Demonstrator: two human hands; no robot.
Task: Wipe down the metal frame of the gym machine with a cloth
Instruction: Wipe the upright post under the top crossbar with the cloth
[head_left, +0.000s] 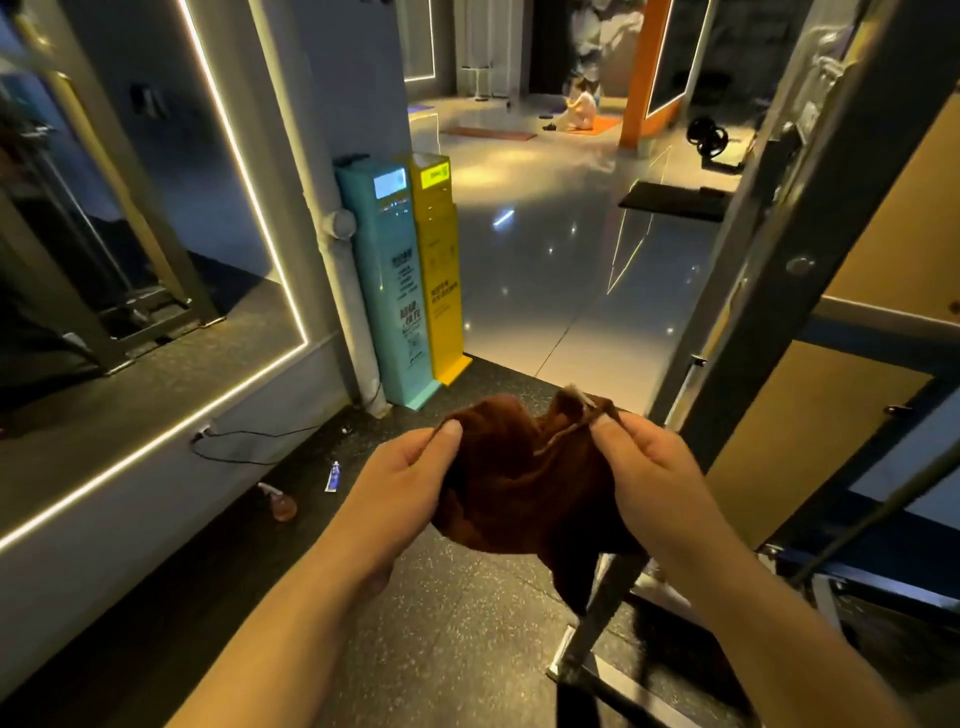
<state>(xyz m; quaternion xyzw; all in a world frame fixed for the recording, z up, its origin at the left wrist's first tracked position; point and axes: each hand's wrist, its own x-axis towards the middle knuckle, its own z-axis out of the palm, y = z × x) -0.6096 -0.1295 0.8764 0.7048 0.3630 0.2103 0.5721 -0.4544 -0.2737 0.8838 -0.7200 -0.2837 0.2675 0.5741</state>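
Pinching the brown cloth (524, 483) low in the centre: left hand (415, 467) gripping its left edge, right hand (644, 462) its right corner, thumbs on top — fabric bunched between, a tail hanging below. Just right, slanting to the upper right, the grey metal frame (753, 270). Farther back, left of centre, a teal kiosk (387, 291) beside a yellow kiosk (439, 260).

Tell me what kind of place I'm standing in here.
Most likely a gym: a metal machine frame stands on the right, weight plates sit on the far floor, and exercise mats lie beyond.
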